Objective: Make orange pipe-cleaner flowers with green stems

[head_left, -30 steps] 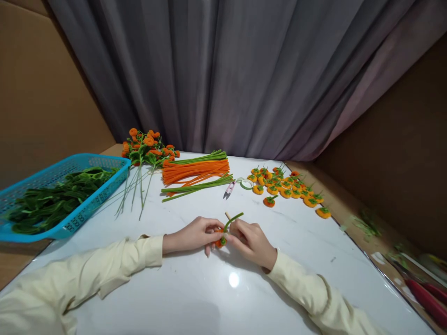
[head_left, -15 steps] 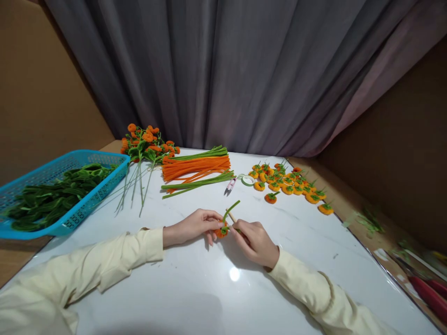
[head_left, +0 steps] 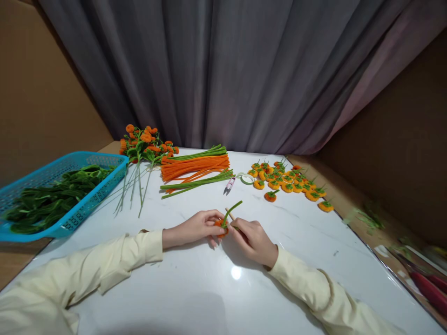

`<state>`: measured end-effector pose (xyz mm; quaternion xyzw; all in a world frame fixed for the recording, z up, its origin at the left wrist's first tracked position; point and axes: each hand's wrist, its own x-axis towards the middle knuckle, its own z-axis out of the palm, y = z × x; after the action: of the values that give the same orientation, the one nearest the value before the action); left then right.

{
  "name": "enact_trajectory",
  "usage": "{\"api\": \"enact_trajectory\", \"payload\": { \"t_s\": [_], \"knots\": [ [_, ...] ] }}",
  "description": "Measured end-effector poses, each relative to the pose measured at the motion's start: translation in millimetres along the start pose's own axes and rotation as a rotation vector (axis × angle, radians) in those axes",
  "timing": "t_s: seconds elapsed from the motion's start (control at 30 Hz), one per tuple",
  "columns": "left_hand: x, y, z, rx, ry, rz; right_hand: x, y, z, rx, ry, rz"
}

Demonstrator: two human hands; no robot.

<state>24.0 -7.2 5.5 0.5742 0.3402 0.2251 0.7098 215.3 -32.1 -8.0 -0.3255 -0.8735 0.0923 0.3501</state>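
My left hand (head_left: 199,228) is closed on a small orange pipe-cleaner flower (head_left: 221,224), held between thumb and fingers just above the white table. A green stem (head_left: 233,209) sticks up from it, slanting to the upper right. Beside the flower, my right hand (head_left: 255,241) is closed round a thin wooden stick (head_left: 230,216), whose light tip shows above the fingers. The right fingertips lie close to the flower; whether they touch it I cannot tell. Beyond the hands are thread snips (head_left: 229,185) and a roll of green tape (head_left: 247,179).
A blue basket (head_left: 91,199) of green leaves stands at left. Stemmed orange flowers (head_left: 146,137) lie behind it, near orange pipe cleaners (head_left: 195,166) and green ones (head_left: 199,184). Several yellow and orange flower heads (head_left: 287,187) sit at right. Red-handled tools (head_left: 428,288) lie past the right edge.
The short green piece that stood out toward my right hand no longer shows at the flower's side. The flower has turned slightly in my left fingers; both hands stay almost in place.
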Motion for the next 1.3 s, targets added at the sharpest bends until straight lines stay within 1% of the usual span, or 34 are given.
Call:
{"api": "enact_trajectory", "payload": {
  "t_s": [0.17, 0.33, 0.43, 0.5, 0.63, 0.73, 0.9, 0.97, 1.07, 1.13, 1.2, 1.27, 1.3],
  "knots": [
    [0, 5, -2.6, -0.085, -0.008, -0.040, 1, 0, -5, -0.007, -0.031, -0.051],
    [-1, 4, -2.9, -0.100, -0.020, -0.068, 2, 1, -12, -0.093, -0.096, -0.158],
    [0, 2, -3.4, -0.084, -0.043, -0.077, 4, 1, -16, -0.118, -0.135, -0.176],
    [1, 2, -4.0, -0.066, -0.065, -0.085, 6, 1, -16, -0.061, -0.152, -0.140],
    [1, 3, -4.0, -0.025, -0.081, -0.088, 8, 2, -12, 0.201, -0.173, 0.007],
    [0, 6, -2.8, 0.001, -0.081, -0.093, 8, 4, -8, 0.310, -0.174, 0.062],
    [0, 5, -3.4, -0.012, -0.077, -0.095, 11, 2, -10, 0.289, -0.176, 0.087],
    [0, 3, -5.5, -0.028, -0.081, -0.078, 12, 1, -12, 0.278, -0.154, 0.113],
    [2, 2, -9.6, -0.076, -0.098, -0.041, 12, -1, -12, 0.287, -0.100, 0.206],
    [2, 2, -11.9, -0.101, -0.089, -0.034, 11, -1, -11, 0.323, -0.073, 0.289],
    [3, 2, -13.3, -0.108, -0.073, -0.040, 8, 0, -9, 0.354, -0.062, 0.334],
    [3, 1, -13.7, -0.110, -0.067, -0.045, 6, 3, -8, 0.313, -0.040, 0.311],
    [3, 1, -13.7, -0.112, -0.065, -0.044, 5, 4, -8, 0.257, -0.025, 0.261]
  ]
}}
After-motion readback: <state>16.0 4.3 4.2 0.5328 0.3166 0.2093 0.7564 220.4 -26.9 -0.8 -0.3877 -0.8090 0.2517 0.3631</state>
